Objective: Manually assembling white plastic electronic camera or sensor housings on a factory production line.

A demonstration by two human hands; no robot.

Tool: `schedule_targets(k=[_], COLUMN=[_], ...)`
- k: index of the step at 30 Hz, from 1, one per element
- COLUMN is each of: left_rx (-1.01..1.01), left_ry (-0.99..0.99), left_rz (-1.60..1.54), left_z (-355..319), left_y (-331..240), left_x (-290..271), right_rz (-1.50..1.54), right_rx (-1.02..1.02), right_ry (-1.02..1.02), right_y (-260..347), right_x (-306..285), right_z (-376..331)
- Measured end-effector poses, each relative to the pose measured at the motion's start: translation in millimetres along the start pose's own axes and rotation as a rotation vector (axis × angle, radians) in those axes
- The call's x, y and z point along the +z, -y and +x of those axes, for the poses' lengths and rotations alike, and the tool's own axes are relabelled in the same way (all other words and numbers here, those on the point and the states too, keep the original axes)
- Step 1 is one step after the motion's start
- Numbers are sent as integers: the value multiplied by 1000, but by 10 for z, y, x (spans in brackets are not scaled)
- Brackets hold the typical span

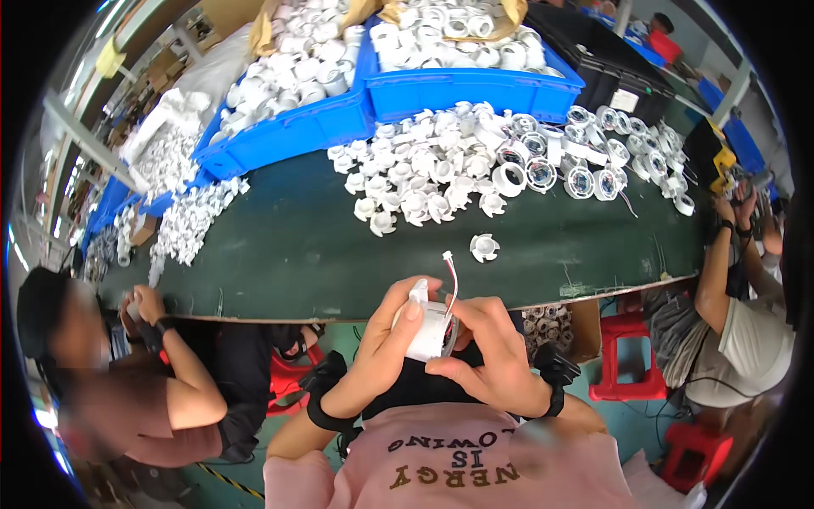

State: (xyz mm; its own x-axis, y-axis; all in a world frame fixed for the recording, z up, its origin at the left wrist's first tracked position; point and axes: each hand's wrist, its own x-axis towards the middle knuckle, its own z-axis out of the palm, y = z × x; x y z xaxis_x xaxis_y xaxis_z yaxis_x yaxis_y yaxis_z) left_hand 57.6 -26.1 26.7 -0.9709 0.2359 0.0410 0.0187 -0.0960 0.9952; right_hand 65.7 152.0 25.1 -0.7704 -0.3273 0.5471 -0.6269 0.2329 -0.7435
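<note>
Just past the table's near edge I hold a white round plastic housing [431, 332] between both hands. My left hand [380, 346] is closed round its left side, the thumb pressed along the white wall. My right hand [492, 360] is closed at the housing's right end, where a dark inner part shows between the fingers; the fingertips there are partly hidden. From that end a thin red and white cable [453, 280] rises to a small white connector [448, 255]. A single white clawed ring [484, 248] lies on the green table [297, 246] beyond my right hand.
White clawed rings [432, 170] are heaped ahead, with round housings holding circuit boards [581, 180] at right. Behind stand blue bins [475, 92] full of white parts, and a black case [606, 72]. Small white pieces [191, 220] lie left. Co-workers sit at both sides; red stools [626, 360] stand below.
</note>
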Motion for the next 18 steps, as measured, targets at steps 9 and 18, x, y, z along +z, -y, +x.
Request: schedule_targets(k=[9, 18], left_rx=[-160, -179], left_ry=[-125, -851], left_rz=[4, 274], left_z=[-190, 225], left_y=[162, 41], left_x=[-281, -2590], right_rz=[-138, -199], right_rx=[53, -33], right_ry=[255, 741], right_y=[34, 90], right_x=[210, -362], right_z=[160, 1519])
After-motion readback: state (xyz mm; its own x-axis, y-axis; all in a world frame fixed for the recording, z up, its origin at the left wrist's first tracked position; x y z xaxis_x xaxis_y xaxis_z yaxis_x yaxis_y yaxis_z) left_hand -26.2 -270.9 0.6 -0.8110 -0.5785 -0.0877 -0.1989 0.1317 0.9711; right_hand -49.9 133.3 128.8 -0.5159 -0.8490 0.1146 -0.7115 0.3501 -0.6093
